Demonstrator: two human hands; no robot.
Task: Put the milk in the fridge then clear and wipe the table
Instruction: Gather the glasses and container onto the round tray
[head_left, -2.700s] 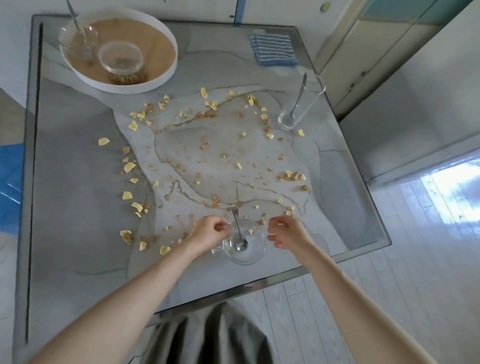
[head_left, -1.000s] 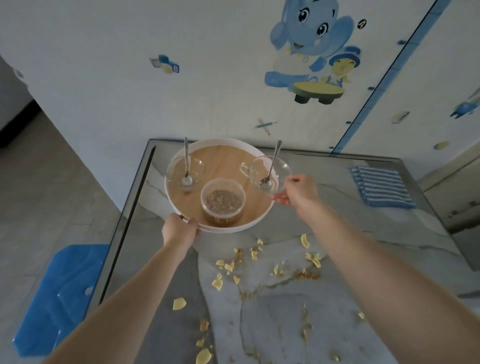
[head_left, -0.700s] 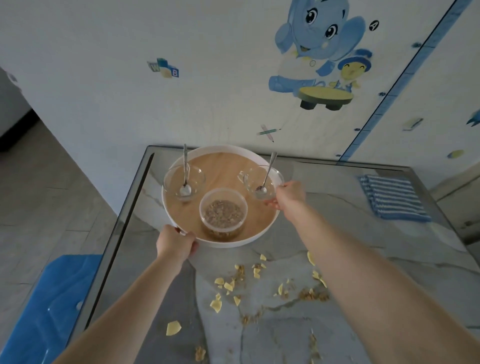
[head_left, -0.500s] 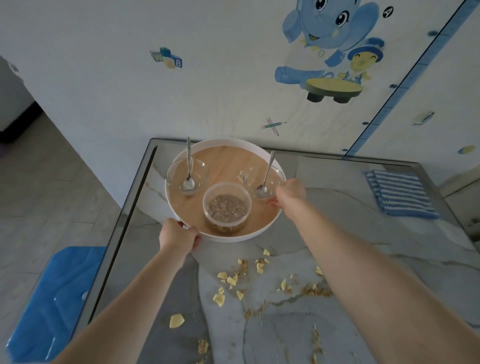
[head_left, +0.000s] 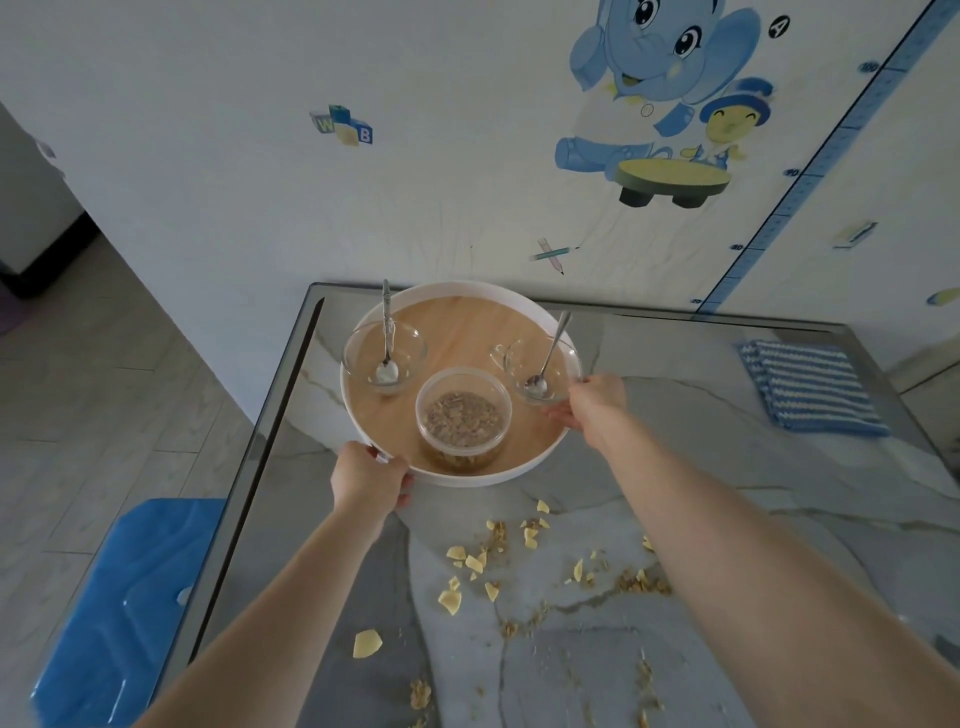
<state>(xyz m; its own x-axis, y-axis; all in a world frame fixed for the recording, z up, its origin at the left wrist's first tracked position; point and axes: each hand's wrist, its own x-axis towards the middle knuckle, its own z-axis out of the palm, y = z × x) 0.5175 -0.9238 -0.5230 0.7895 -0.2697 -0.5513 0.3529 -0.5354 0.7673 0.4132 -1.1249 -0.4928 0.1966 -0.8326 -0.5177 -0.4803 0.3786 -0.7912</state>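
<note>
On glossy marble table (head_left: 675, 431), left hand (head_left: 366, 480) grips round white-rimmed wooden tray (head_left: 467, 332).

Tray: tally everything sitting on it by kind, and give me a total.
Glass bowl: 1
Glass cup: 1
Cereal tub: 1
Spoons: 2
Total on the tray: 5

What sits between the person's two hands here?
In the head view, a clear tub of cereal stands on the round tray between the left hand, which grips the tray's near rim, and the right hand at its right rim.
</note>
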